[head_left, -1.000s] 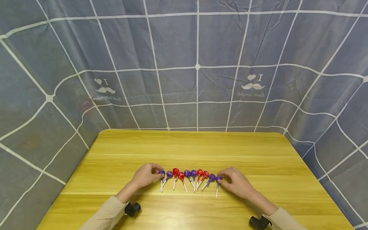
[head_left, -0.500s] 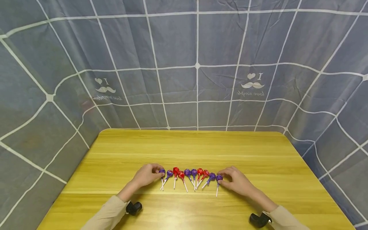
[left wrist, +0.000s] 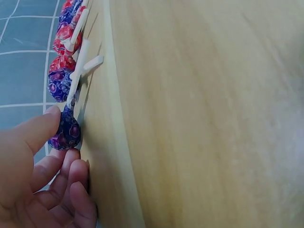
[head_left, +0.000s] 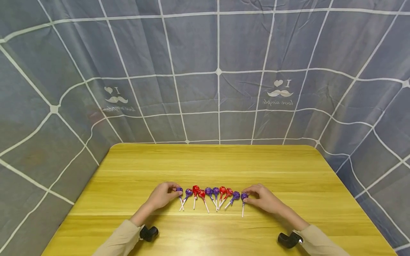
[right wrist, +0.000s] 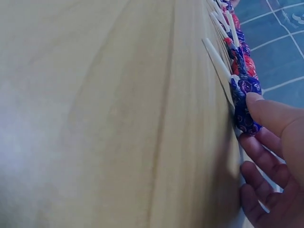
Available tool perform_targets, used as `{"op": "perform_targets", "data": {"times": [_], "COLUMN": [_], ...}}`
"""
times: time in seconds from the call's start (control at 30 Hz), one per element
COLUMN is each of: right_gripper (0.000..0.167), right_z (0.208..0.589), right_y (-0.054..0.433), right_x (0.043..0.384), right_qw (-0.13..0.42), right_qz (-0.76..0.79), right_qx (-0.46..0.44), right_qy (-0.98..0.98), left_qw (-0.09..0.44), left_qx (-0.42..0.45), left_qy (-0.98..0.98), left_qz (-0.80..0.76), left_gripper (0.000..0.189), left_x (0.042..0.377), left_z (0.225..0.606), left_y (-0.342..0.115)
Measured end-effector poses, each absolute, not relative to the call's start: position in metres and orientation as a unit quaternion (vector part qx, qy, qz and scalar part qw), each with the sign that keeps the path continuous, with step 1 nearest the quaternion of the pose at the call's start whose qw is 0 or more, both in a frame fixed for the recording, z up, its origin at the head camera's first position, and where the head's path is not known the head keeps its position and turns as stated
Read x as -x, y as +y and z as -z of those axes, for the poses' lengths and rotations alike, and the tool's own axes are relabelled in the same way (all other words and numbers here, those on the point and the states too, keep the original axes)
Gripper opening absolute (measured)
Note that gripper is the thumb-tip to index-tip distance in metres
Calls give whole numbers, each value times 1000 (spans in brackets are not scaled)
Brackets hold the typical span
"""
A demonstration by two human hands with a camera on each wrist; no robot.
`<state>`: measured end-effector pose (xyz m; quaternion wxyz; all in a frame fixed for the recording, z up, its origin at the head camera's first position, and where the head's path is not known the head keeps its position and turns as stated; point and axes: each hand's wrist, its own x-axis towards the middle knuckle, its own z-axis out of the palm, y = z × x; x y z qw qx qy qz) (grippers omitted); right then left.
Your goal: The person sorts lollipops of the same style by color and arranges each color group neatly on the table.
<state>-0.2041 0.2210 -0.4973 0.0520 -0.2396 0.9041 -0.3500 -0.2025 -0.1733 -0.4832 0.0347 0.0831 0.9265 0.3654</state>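
A row of lollipops in purple and red wrappers lies across the table, sticks toward the person. At the row's left end, my left hand (head_left: 162, 195) pinches a purple lollipop (left wrist: 65, 130) by its wrapped head, thumb on one side and fingertips on the other. Its white stick crosses that of the neighbouring purple lollipop (head_left: 189, 192). The right-end purple lollipop (right wrist: 247, 107) is held between thumb and fingers of my right hand (head_left: 263, 200). Between the hands lie red lollipops (head_left: 201, 194) and more purple lollipops (head_left: 236, 196), several of them with heads close together.
The wood-grain table (head_left: 205, 234) stretches beyond the row to a grey curtain (head_left: 198, 92) with white grid lines, which hangs behind and along both sides. Black wrist cameras (head_left: 148, 233) sit on both wrists, below beige sleeves (head_left: 116, 240).
The left-end lollipop's stick has swung right and now crosses its neighbour's stick. The right-end lollipop's stick has turned slightly more upright in view. Both hands keep nearly the same place.
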Motion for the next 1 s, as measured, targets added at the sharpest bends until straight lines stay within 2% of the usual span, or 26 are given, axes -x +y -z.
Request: {"op": "perform_targets", "data": {"times": [0.27, 0.43, 0.67, 1.0], "right_gripper": [31, 29, 33, 31], "right_z": [494, 494, 490, 488], "right_y": [222, 227, 232, 236], "right_x": [206, 209, 211, 214], "right_qw": [72, 103, 137, 135], "right_qz": [347, 370, 402, 415], "right_qx": [253, 264, 258, 245], "right_qy": [900, 884, 868, 866], "left_qw": [43, 42, 54, 59], "left_qx": [-88, -93, -54, -35], "left_qy": [917, 891, 875, 863], "left_qz": [-387, -442, -479, -500], "left_gripper": [21, 29, 34, 36], "left_x": [204, 205, 205, 211], "left_z": [482, 484, 485, 481], "left_y": [-177, -187, -193, -193]}}
